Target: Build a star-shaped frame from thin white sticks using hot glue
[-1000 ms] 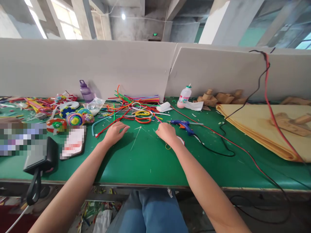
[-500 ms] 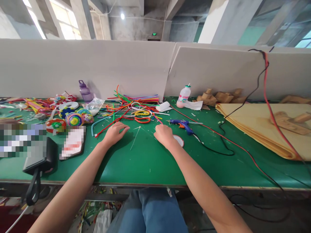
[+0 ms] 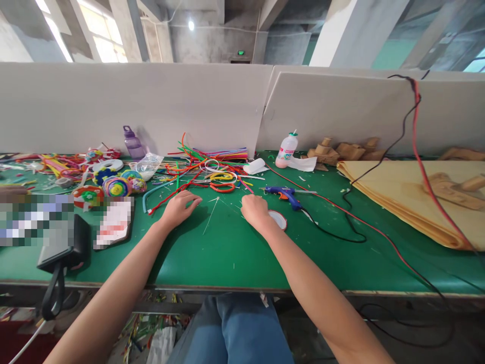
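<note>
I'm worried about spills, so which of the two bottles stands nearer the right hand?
The green-capped bottle with the pink label, behind the blue glue gun; the purple bottle stands farther left, beyond the left hand.

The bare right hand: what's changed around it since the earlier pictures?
The bare right hand has shifted slightly left, uncovering more of the round white red-rimmed disc; the thin yellow loop by the wrist has gone from sight. No grasp or release shows clearly. The bare left hand and blue plastic glue gun stayed put.
</note>
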Available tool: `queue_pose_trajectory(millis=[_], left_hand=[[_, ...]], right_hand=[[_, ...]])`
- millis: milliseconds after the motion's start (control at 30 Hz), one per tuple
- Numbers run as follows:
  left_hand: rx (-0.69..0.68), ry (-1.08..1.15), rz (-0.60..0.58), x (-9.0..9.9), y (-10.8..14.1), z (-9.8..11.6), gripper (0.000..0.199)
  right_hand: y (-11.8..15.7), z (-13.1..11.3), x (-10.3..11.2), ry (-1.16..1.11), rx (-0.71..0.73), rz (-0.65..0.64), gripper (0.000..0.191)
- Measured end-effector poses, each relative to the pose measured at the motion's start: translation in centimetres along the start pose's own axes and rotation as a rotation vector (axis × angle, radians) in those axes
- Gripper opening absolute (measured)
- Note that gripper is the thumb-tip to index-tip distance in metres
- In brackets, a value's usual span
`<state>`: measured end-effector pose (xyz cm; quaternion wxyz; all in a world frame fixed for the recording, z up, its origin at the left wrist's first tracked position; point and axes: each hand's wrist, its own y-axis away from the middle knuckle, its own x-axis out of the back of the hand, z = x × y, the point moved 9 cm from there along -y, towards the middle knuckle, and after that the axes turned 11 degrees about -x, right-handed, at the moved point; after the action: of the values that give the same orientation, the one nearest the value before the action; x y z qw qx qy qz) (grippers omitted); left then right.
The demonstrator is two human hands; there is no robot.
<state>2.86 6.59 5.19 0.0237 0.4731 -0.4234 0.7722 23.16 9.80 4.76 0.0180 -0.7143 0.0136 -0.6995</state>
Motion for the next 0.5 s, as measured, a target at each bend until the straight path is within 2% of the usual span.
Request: queue_pose_trajectory(millis=[167,333,400,500], left_hand=[[-0.010,-0.011,0.011,0.2,-0.1,0.3,0.032],[-0.017,-0.029,0.045,0.8,-0.2,0.5,0.031],[-0.034,-0.038,0.111,1.8,-0.3,1.0,0.029],[-0.076,-0.065,0.347,4.8,-0.1,2.6,0.021]], right_hand=[[-0.2,0.1,0.0,-0.108,-0.048,0.024,0.024],[-1.7,2.6,0.9,-0.349,-0.093,0.053,0.012],[-2.4,3.6,1.6,-0.494,-0.085,0.076,0.012],[-3.2,4.6,2.6,-0.739,-0.071,0.113,0.013]])
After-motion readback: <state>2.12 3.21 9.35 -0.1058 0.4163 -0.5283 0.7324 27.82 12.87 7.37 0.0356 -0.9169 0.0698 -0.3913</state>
